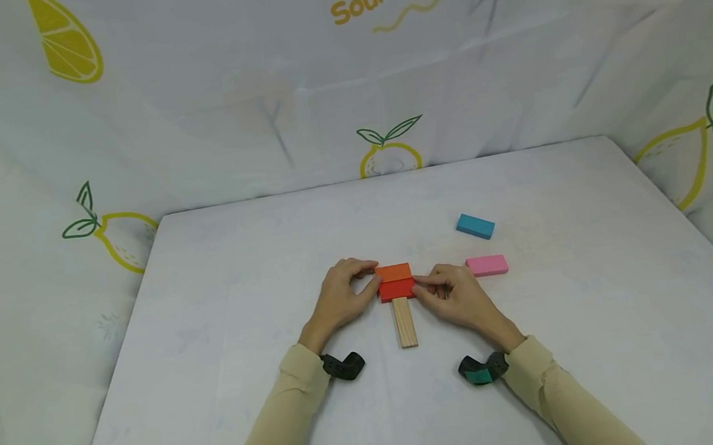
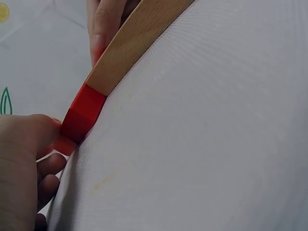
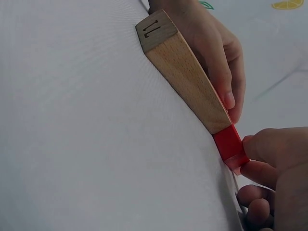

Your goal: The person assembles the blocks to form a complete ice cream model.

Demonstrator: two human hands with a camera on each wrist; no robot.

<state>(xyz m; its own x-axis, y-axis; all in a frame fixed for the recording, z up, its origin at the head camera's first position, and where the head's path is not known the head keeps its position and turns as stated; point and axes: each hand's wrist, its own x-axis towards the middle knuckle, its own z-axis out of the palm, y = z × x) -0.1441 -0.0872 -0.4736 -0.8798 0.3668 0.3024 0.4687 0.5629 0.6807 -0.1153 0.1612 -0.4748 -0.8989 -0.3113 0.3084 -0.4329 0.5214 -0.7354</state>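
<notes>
In the head view, an orange block (image 1: 393, 273) lies flat against the far long side of a red block (image 1: 397, 289). A plain wooden block (image 1: 405, 323) points toward me, its far end at the red one's near side. My left hand (image 1: 340, 298) holds the left end of the orange block between thumb and finger, the thumb close to the red block. At the opposite end, my right hand (image 1: 459, 298) pinches the red block's right end, with the index finger near the seam. The right wrist view shows dark marks on the near end of the wooden block (image 3: 187, 77).
A pink block (image 1: 487, 265) lies just beyond my right hand's knuckles, and a blue block (image 1: 476, 226) is farther back. White cloth covers the table (image 1: 220, 404). Behind it hangs a lemon-print cloth (image 1: 227, 121). Each wrist wears a dark device (image 1: 346, 367).
</notes>
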